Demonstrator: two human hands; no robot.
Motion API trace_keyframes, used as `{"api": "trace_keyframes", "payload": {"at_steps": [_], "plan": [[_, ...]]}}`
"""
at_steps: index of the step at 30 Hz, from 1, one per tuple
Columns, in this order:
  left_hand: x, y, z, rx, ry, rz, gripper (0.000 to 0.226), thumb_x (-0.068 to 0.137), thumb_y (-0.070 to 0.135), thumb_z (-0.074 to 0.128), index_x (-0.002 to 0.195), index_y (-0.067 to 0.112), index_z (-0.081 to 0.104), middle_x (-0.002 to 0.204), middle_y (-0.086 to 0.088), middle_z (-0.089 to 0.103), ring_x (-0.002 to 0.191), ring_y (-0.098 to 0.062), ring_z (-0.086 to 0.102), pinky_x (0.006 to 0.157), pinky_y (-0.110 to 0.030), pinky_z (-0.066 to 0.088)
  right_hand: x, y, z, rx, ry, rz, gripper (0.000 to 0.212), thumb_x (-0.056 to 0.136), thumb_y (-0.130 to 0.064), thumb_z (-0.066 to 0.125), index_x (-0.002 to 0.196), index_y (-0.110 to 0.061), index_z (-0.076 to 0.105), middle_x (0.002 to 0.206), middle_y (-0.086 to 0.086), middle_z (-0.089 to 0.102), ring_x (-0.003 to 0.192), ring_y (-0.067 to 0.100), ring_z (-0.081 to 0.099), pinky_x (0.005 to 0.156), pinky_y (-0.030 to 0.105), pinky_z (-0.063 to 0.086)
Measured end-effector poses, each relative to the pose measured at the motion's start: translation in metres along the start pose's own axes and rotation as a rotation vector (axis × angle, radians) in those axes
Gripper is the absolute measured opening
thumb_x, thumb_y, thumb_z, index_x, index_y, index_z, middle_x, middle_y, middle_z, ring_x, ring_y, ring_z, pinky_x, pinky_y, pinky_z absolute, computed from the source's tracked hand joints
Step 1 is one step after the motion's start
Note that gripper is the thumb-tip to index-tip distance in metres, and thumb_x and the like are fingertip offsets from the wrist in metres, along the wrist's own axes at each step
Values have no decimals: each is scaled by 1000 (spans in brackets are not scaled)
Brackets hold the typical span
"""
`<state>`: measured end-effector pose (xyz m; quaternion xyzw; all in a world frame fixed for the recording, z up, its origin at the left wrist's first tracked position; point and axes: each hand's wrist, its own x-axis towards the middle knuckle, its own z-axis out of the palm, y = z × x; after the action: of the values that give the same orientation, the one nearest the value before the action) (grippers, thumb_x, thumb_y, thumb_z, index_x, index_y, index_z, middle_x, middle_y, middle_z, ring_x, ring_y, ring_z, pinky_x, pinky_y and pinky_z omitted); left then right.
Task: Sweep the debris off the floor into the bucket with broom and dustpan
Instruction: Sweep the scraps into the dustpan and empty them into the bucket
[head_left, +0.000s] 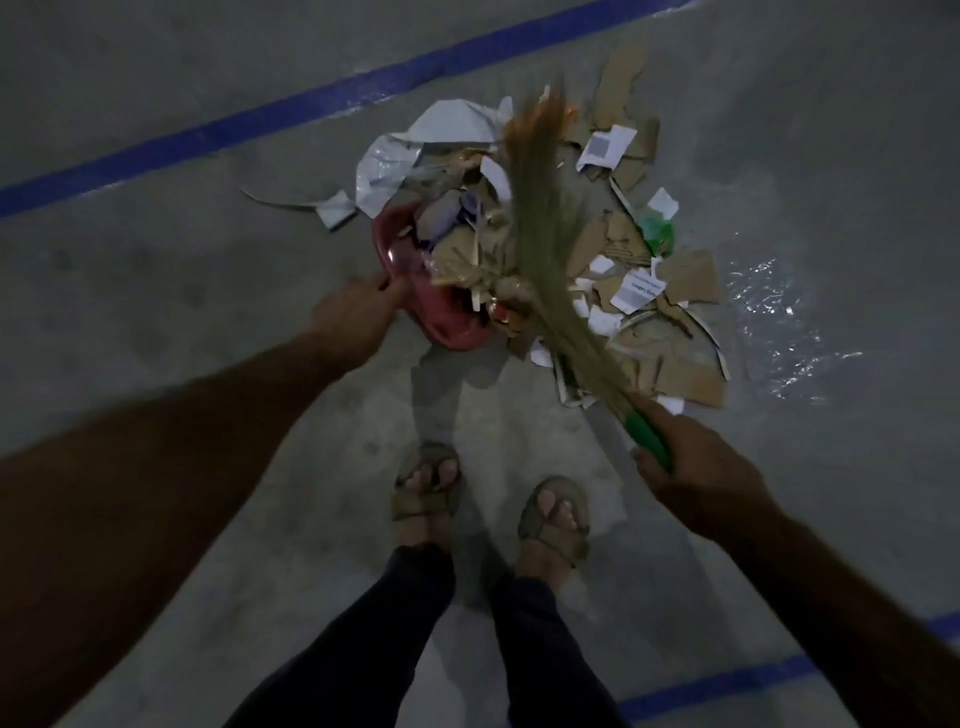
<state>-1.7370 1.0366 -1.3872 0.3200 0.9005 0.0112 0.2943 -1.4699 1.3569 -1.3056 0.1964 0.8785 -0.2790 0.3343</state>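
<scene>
My right hand (698, 462) is wrapped round the green handle of the broom (550, 244), whose grass bristles slant up and away from it over the debris (670, 358), blurred. My left hand (353, 319) grips the near edge of the red dustpan (402, 249), fingers curled on its rim; the pan lies just beyond that hand, already heaped with scraps. Cardboard and paper spread from the pan rightward, past the bristles. Bare grey floor (156, 291) lies open left of the left hand, and a blue line (291, 111) crosses beyond the pile. My sandalled feet (426, 483) stand between the hands.
</scene>
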Motion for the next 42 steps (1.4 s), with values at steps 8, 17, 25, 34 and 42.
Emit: {"api": "trace_keyframes", "payload": {"at_steps": [8, 17, 25, 34, 42], "plan": [[-101, 74, -10, -96, 55, -120, 49, 97, 11, 53, 141, 22, 35, 104, -13, 49, 86, -36, 54, 63, -41, 44, -128, -35, -1, 47, -24, 37, 74, 96, -40, 56, 153, -48, 10, 105, -6, 52, 82, 8, 56, 69, 31, 55], [-236, 159, -129, -175, 127, -185, 60, 97, 11, 51, 150, 27, 29, 103, -9, 45, 83, -29, 48, 61, -40, 42, -309, -79, -90, -18, 13, 19, 72, 94, -39, 52, 153, -51, 13, 103, -12, 47, 76, 9, 58, 57, 21, 40], [-334, 229, -251, -193, 229, -195, 47, 100, 16, 48, 145, 22, 35, 104, -9, 46, 86, -32, 52, 63, -44, 48, -447, -119, -167, -50, 184, -62, 72, 99, -51, 34, 145, -59, -22, 95, -11, 36, 69, 8, 51, 53, 20, 38], [-414, 232, -324, -123, 441, -89, 52, 102, 20, 46, 152, 21, 29, 103, -8, 46, 85, -29, 51, 62, -43, 49, -532, -171, -165, -89, 379, -42, 75, 99, -53, 35, 147, -52, -23, 97, -11, 32, 63, 9, 47, 53, 23, 46], [-468, 182, -345, -68, 516, 68, 55, 100, 15, 52, 151, 19, 31, 101, -11, 49, 80, -27, 53, 59, -36, 38, -575, -249, -102, -162, 584, 37, 79, 95, -44, 50, 156, -41, 0, 91, -4, 49, 50, 10, 47, 39, 24, 43]]}}
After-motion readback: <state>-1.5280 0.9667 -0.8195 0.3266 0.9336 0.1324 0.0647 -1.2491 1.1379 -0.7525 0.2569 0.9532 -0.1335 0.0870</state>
